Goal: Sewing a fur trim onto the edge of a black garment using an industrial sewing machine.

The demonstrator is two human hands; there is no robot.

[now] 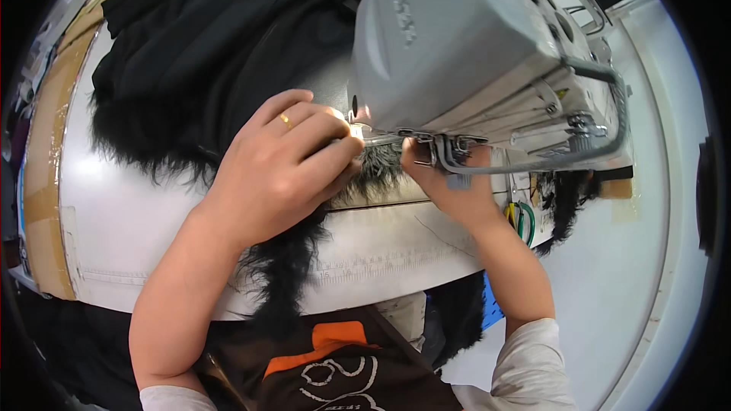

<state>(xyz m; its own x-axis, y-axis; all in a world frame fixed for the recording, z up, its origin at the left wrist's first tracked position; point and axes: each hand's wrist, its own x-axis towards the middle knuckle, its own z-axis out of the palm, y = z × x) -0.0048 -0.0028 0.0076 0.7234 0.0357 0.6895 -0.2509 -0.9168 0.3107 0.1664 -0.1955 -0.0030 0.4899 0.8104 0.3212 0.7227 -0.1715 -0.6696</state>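
A grey-white sewing machine (pixel 457 53) leans in from the upper right, a small light glowing by its needle. Under it runs black cloth (pixel 228 53) with black fur trim (pixel 375 171). My left hand (pixel 274 164), a gold ring on one finger, has its fingers bent and pinched on the cloth's furry edge just left of the needle. Close to the presser foot, my right hand (pixel 457 186) grips the fur from the right; the machine's head and wire guard hide part of its fingers. A fur strip (pixel 283 266) hangs below my left wrist toward the table's front edge.
Scissors with green and yellow handles (pixel 521 221) lie right of my right wrist, near more black fur (pixel 567 202). The white table (pixel 152 228) carries a printed ruler (pixel 381 262) along its front. Brown taped cardboard (pixel 49 205) edges its left side.
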